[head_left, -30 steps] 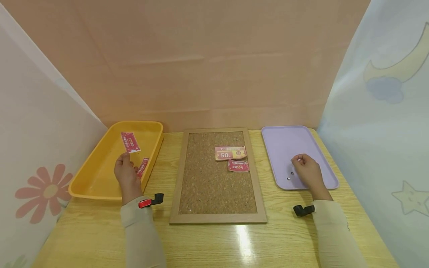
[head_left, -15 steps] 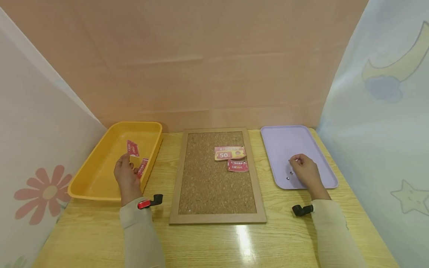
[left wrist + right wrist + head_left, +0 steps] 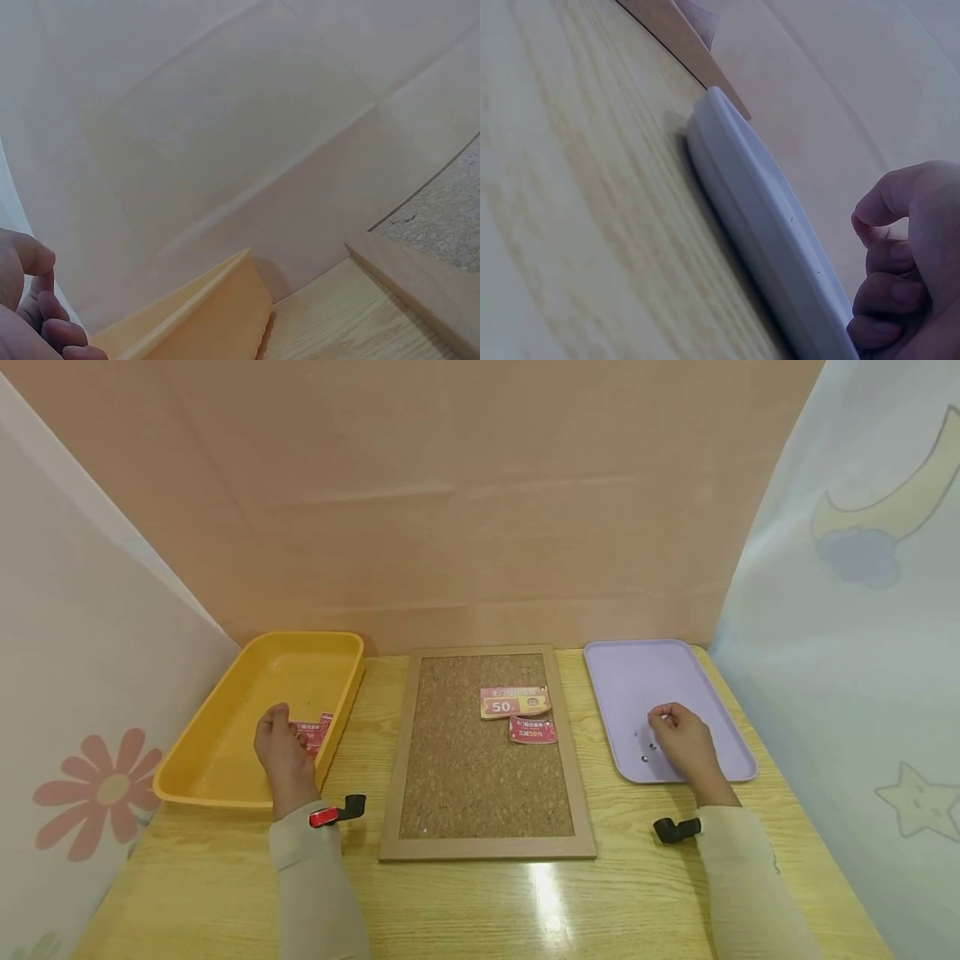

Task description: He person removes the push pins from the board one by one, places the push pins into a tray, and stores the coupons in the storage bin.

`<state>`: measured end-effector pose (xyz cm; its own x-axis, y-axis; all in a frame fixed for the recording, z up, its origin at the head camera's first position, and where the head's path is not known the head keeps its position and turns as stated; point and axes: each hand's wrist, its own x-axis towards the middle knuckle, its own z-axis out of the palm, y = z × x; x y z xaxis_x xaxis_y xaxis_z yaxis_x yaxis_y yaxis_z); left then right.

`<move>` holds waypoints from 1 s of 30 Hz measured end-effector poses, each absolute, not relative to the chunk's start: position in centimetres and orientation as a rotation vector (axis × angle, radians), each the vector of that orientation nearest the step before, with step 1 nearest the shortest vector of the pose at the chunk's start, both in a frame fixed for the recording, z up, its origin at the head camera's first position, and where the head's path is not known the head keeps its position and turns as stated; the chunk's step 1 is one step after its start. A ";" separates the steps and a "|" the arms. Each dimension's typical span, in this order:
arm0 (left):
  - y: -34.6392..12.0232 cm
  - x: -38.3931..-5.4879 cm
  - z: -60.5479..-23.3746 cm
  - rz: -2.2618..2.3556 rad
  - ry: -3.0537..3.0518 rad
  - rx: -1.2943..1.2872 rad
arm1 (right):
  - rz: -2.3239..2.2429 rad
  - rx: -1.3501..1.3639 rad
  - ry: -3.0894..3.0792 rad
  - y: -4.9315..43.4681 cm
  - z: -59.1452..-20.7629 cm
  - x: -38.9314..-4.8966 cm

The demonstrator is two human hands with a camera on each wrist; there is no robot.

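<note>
My left hand (image 3: 285, 756) is over the front right of the yellow tray (image 3: 225, 787), its fingers curled with nothing visible between them. Beside it, partly hidden, two red coupons (image 3: 309, 735) overlap inside the tray. My right hand (image 3: 686, 743) is over the front of the purple tray (image 3: 652, 668); thumb and index tip meet and the other fingers curl, without a visible object. Several tiny shiny pieces, apparently thumbtacks (image 3: 644, 759), lie left of that hand. Between the trays, a framed cork board (image 3: 480, 785) bears a yellow-and-pink coupon (image 3: 498, 704) and a red coupon (image 3: 533, 731).
All three lie on a light wooden table (image 3: 465, 910). A tan backdrop (image 3: 465, 527) rises behind them. Pale printed sheets stand at the left (image 3: 82, 635) and right (image 3: 847, 635). The yellow tray has raised walls; the purple tray's rim (image 3: 757, 225) is low.
The coupon at my left fingertips has dropped into the yellow tray beside the other one. A tiny piece at my right fingertips has fallen onto the purple tray. Both hands stay nearly in place.
</note>
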<state>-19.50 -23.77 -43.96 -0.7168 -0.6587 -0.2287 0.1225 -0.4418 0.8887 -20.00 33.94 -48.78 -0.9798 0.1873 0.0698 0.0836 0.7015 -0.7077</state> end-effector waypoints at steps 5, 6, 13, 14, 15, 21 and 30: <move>-23.7 -19.4 -43.8 -2.187 -1.207 0.739 | 1.154 -0.223 -2.770 34.0 -48.8 -19.9; -23.6 -19.4 -43.8 -2.183 -1.191 0.734 | 1.158 -0.222 -2.769 33.9 -48.8 -19.9; -23.4 -19.3 -43.2 -2.124 -1.200 0.676 | 1.180 -0.207 -2.736 33.4 -48.0 -19.7; -23.4 -19.3 -43.0 -2.115 -1.207 0.661 | 1.184 -0.200 -2.726 33.3 -47.8 -19.7; -23.3 -19.2 -42.9 -2.105 -1.213 0.648 | 1.189 -0.194 -2.716 33.1 -47.5 -19.7; -22.8 -19.0 -41.8 -2.084 -1.252 0.600 | 1.214 -0.144 -2.649 32.0 -46.0 -19.4; -20.4 -19.4 -40.9 -2.076 -1.431 0.483 | 1.277 -0.010 -2.598 29.7 -44.4 -19.3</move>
<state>-19.38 -20.42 -40.88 -0.7742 -0.6325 0.0230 0.2464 -0.2678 0.9314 -19.32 29.75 -44.44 -0.9697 0.1141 0.2162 -0.1016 0.6164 -0.7809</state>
